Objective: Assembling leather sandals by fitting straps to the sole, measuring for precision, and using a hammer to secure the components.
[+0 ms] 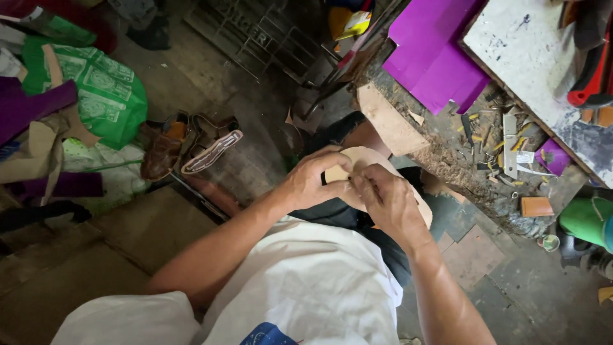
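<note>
A pale tan, sole-shaped leather piece (364,156) rests over my lap, held between both hands. My left hand (316,179) grips its left edge, fingers curled over the top. My right hand (386,201) pinches the same piece at its middle, thumb and fingers pressed together on it. Much of the leather is hidden under my hands. My white shirt fills the bottom of the view.
A rough workbench (447,153) at the right carries purple sheets (434,54), a metal blade (509,144), yellow scraps and a white board (536,57). Brown sandals (191,147) and a green bag (96,83) lie on the floor at the left. A green object (584,220) sits at the far right.
</note>
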